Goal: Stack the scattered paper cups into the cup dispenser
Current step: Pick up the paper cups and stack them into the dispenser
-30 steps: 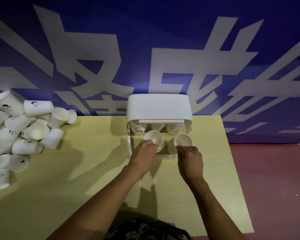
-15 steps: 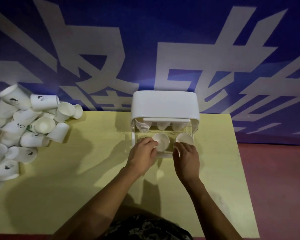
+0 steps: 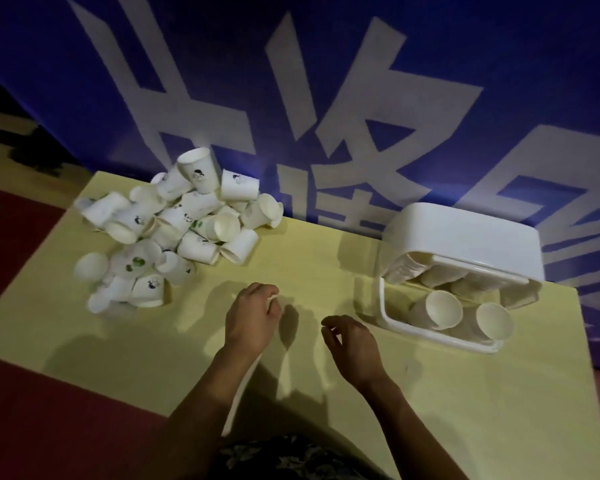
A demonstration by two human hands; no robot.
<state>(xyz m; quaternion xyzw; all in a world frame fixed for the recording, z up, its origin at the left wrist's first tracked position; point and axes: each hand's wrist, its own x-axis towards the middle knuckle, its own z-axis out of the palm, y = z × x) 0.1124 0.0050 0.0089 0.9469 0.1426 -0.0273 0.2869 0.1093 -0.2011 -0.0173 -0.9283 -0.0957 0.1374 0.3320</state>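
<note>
A heap of several white paper cups (image 3: 174, 230) lies tumbled at the table's far left. The white cup dispenser (image 3: 465, 244) stands at the far right; two cup stacks (image 3: 444, 308) lie in its lower tray with their mouths facing me, and more cups hang under its lid. My left hand (image 3: 253, 320) hovers over the table between heap and dispenser, fingers loosely curled, holding nothing. My right hand (image 3: 350, 344) hovers beside it, nearer the dispenser, fingers relaxed and empty.
The yellow table (image 3: 84, 341) ends at a near edge on the left, with red floor (image 3: 14, 237) beyond. A blue wall with large white characters (image 3: 326, 98) stands right behind the table.
Both hands have let go of the cup stacks and pulled back out of the dispenser toward the left. The view has swung left, bringing the cup heap toward the middle.
</note>
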